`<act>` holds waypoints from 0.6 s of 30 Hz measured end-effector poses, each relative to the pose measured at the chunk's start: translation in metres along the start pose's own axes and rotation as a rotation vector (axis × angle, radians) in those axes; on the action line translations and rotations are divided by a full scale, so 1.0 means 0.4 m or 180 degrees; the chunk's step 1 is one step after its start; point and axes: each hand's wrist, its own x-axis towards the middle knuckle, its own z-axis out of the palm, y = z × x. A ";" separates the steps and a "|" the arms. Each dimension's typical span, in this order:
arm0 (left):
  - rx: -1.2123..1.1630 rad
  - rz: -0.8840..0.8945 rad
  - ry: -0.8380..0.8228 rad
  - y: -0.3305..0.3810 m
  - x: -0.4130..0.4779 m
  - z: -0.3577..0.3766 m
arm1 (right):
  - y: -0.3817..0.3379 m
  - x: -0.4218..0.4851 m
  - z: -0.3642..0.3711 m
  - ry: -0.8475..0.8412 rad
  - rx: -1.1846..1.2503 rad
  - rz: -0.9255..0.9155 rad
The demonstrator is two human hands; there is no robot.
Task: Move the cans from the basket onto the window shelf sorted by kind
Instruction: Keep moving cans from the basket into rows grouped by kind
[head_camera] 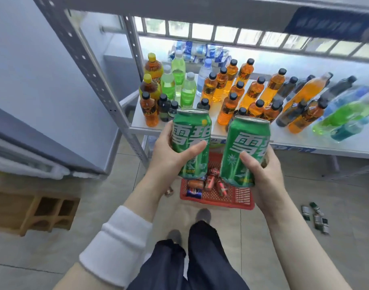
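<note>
My left hand (172, 152) grips a green can (190, 132) with white lettering, held upright. My right hand (263, 176) grips a second green can (245, 147) of the same kind beside it. Both cans are raised in front of the white window shelf (294, 143), just before its front edge. Below them on the floor sits the red basket (231, 200), holding several red cans (216, 182) and a blue can (193, 193) lying on their sides. My hands and cans hide part of the basket.
The shelf carries many bottles: orange ones (252, 91) in the middle, pale green ones (179, 80) at the left, dark ones (292, 88) to the right. A grey metal upright (108, 95) stands at the left. Small dark packets (317, 216) lie on the floor at the right.
</note>
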 end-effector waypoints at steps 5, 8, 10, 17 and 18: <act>0.0075 0.0503 0.0035 0.146 0.101 0.038 | -0.156 0.108 0.014 -0.0203 -0.0084 -0.0491; 0.0056 0.0781 0.0151 0.231 0.166 0.060 | -0.247 0.180 0.009 -0.0287 -0.0047 -0.0811; 0.0044 0.0985 0.0226 0.285 0.209 0.073 | -0.303 0.228 0.004 -0.0345 0.0011 -0.0942; 0.0194 0.1355 0.0609 0.415 0.366 0.091 | -0.461 0.391 0.006 -0.0484 -0.0117 -0.1407; 0.0221 0.1379 0.0625 0.430 0.390 0.092 | -0.479 0.416 0.009 -0.0477 -0.0155 -0.1445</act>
